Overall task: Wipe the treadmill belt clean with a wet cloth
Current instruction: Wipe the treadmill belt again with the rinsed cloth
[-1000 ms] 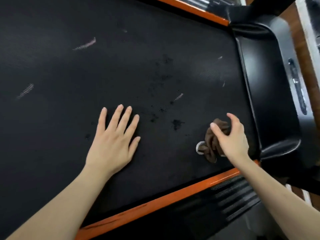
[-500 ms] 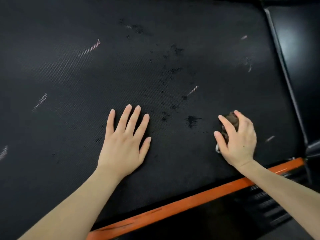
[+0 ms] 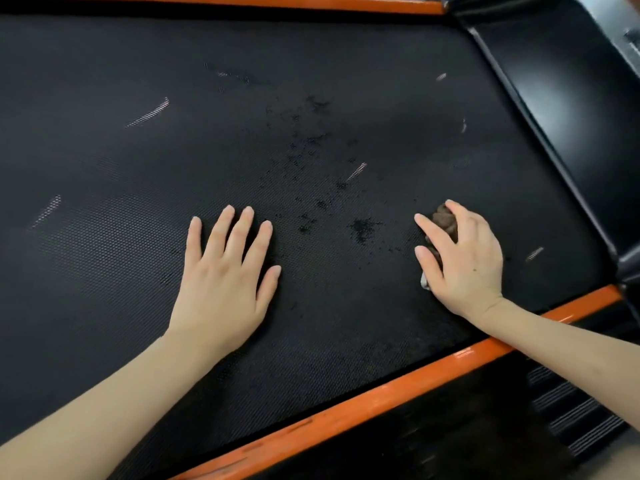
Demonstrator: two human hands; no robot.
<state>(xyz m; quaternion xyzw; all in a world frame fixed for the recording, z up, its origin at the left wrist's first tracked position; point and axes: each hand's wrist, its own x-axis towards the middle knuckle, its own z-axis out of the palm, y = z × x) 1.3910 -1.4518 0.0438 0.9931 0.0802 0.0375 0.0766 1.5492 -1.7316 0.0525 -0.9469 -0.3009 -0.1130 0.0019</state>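
Belt (image 3: 138, 306) | left hand (image 3: 221, 278) flat, fingers spread | right hand (image 3: 464, 261) gripping bunched cloth (image 3: 445, 220)

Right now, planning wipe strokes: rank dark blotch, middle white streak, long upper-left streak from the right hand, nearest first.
1. Dark blotch, just left of the right hand.
2. Middle white streak, farther up.
3. Long streak, far upper left.

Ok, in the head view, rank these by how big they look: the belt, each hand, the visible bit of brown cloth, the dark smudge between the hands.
1. treadmill belt, fills most of the frame.
2. left hand and right hand: about alike, not ranked.
3. brown cloth, mostly hidden under the right hand, and dark smudge: too close to call.
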